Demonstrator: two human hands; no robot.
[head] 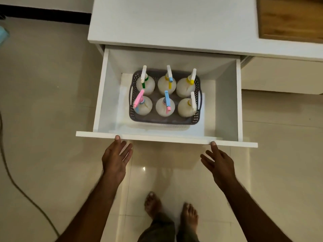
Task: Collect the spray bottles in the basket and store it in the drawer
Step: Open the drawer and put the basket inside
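A grey perforated basket [162, 120] stands on the floor of a white drawer [166, 137] that is pulled far out. Several white spray bottles [165, 107] stand upright in it in two rows, with pink, blue, yellow, green and white trigger heads. My left hand [116, 158] is open below the drawer's front panel, its thumb tip touching the panel's top edge near the left. My right hand [219, 163] is open too, one fingertip touching the front edge toward the right. Neither hand holds anything.
The drawer belongs to a white cabinet [174, 23] with a wooden board [290, 18] at its back right. Pale glossy tiles [43, 102] cover the floor. A dark cable [10, 173] runs along the left. My bare feet [171, 210] stand below the drawer.
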